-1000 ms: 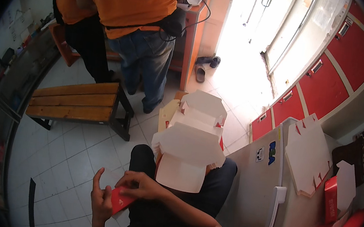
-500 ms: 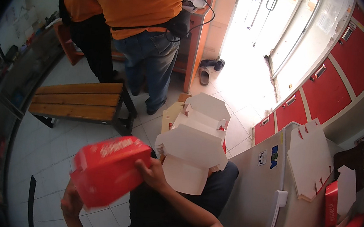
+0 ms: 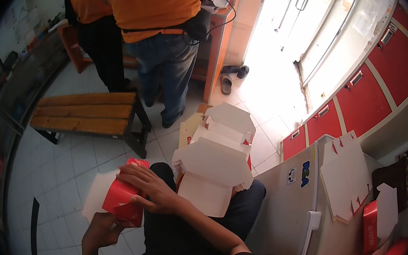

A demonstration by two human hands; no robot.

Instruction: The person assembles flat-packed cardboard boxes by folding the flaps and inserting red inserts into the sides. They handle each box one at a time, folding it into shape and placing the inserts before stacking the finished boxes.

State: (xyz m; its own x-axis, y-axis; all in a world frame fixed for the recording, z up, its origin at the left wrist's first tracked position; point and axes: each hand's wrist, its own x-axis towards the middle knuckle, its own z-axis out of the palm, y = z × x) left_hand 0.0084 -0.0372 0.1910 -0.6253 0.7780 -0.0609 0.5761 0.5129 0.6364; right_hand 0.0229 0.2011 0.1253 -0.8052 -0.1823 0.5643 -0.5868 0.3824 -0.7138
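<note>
A red cardboard box [image 3: 121,201] with a white inner flap [image 3: 96,197] is held tilted in front of me, to the left of my knees. My left hand [image 3: 102,231] grips its lower edge. Across the upper side lies my right hand [image 3: 157,192], its fingers pressed over the red panel and its thumb lower down. My hands hide parts of the box. Just right of my right hand, a stack of opened cardboard blanks [image 3: 213,161], white on the inside, rests by my legs.
Flat white blanks [image 3: 343,177] and a red box [image 3: 372,225] lie on the white refrigerator [image 3: 280,205] at right. A wooden bench [image 3: 86,115] stands ahead left. Two people in orange shirts [image 3: 147,2] stand beyond it. Red lockers [image 3: 367,90] line the right wall; slippers [image 3: 226,84] lie near the doorway.
The red box has been turned, so its white flap now shows at the left. My right hand has shifted from its side onto its top; my left hand has moved slightly right.
</note>
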